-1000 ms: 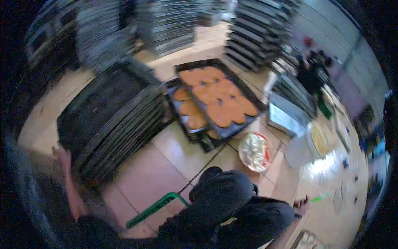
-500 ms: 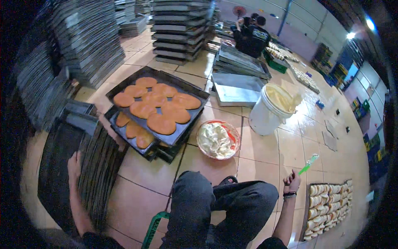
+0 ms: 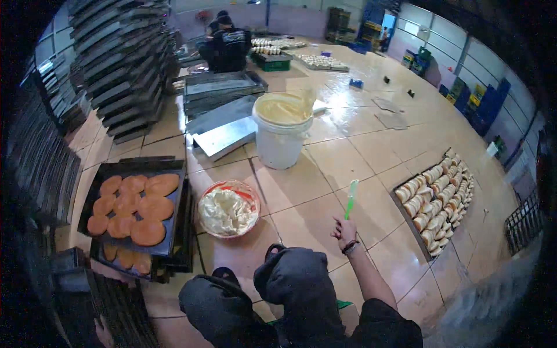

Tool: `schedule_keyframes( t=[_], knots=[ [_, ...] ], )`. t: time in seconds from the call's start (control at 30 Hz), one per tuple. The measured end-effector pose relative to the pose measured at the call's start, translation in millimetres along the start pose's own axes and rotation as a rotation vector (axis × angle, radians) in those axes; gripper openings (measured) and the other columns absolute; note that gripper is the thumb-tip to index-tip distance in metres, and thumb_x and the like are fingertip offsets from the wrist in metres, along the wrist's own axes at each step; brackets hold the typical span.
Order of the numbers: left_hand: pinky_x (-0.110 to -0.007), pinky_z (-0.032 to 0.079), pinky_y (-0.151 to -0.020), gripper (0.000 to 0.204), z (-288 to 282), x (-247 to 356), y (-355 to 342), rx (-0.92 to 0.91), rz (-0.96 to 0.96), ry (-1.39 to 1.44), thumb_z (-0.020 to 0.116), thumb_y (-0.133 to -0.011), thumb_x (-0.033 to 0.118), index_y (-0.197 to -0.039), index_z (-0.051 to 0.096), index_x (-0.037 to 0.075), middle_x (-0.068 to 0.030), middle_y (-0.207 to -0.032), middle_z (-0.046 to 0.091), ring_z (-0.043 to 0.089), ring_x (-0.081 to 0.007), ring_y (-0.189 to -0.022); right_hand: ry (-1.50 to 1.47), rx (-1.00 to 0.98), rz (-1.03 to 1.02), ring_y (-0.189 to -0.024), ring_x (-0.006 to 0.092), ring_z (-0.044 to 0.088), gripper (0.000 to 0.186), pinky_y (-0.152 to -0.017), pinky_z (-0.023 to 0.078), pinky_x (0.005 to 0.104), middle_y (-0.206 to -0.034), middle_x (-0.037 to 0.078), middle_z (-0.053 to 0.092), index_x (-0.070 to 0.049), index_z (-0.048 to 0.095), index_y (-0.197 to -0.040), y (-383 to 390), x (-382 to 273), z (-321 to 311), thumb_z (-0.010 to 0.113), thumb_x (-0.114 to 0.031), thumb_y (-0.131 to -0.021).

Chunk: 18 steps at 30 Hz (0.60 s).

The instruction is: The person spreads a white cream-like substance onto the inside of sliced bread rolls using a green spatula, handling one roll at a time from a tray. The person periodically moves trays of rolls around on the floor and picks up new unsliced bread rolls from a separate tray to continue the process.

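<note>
My right hand (image 3: 344, 229) is closed around a spatula (image 3: 350, 204) with a green handle, its pale blade pointing up and away over the tiles. My left hand (image 3: 103, 332) shows dimly at the lower left, beside a stack of dark baking trays (image 3: 129, 304); its fingers are too dark to make out. Between the two arms, beyond my knees, a red-rimmed bowl (image 3: 256, 203) holds whipped white cream (image 3: 225, 211). To its left, flat brown cakes (image 3: 152, 210) lie in a dark tray (image 3: 97, 174) set on other trays.
A white bucket (image 3: 277, 145) of beige batter-like stuff stands behind the bowl, beside metal trays (image 3: 229, 136). Rows of cream-coloured rolls (image 3: 436, 203) fill a tray at right. Tall tray stacks (image 3: 119, 69) rise at left. Two people (image 3: 229, 49) sit far back.
The view has swung right, so the cakes, bowl and bucket appear further left. My right hand still holds the spatula. My left hand is now barely visible at the lower left.
</note>
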State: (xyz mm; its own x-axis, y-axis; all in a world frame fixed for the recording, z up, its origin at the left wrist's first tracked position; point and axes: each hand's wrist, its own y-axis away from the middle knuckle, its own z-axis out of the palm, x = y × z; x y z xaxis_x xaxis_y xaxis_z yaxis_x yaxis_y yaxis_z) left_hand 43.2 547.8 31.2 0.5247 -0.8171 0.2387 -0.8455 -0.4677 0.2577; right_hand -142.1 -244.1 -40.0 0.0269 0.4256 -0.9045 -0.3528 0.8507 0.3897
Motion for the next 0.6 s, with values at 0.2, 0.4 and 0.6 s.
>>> schedule_keyframes(
  t=[0.2, 0.4, 0.6],
  knots=[
    [-0.045, 0.034, -0.104, 0.064, 31.0, 34.8, 6.2, 0.639, 0.306, -0.294, 0.056, -0.089, 0.044, -0.132, 0.045, 0.000, -0.0246, -0.134, 0.045, 0.042, -0.0371, -0.125, -0.200, -0.118, 0.166, -0.041, 0.0088, 0.025, 0.029, -0.041, 0.028, 0.0254, -0.053, -0.005, 0.028, -0.015, 0.040, -0.069, -29.6, 5.9, -49.2, 0.058, -0.024, -0.090],
    [-0.035, 0.049, -0.078, 0.038, 114.3, 172.9, -48.4, 0.300, 0.170, 1.027, 0.065, -0.085, 0.030, -0.100, 0.061, -0.005, -0.0105, -0.088, 0.066, 0.063, -0.0240, -0.085, -0.033, -0.164, 0.135, -0.041, 0.0133, 0.029, 0.043, -0.044, 0.032, 0.0314, -0.049, -0.001, 0.026, -0.015, 0.034, -0.055, 3.4, 28.1, -36.7, 0.062, -0.026, -0.087],
    [-0.037, 0.049, -0.084, 0.056, 184.7, 184.1, -166.2, 0.523, 1.080, 0.522, 0.070, -0.075, 0.033, -0.117, 0.052, 0.001, -0.0096, -0.110, 0.056, 0.058, -0.0228, -0.098, 0.043, -0.229, 0.161, -0.040, 0.0122, 0.032, 0.036, -0.045, 0.036, 0.0319, -0.051, -0.002, 0.031, -0.015, 0.041, -0.060, -31.0, 40.0, -73.1, 0.066, -0.021, -0.085]
  ],
)
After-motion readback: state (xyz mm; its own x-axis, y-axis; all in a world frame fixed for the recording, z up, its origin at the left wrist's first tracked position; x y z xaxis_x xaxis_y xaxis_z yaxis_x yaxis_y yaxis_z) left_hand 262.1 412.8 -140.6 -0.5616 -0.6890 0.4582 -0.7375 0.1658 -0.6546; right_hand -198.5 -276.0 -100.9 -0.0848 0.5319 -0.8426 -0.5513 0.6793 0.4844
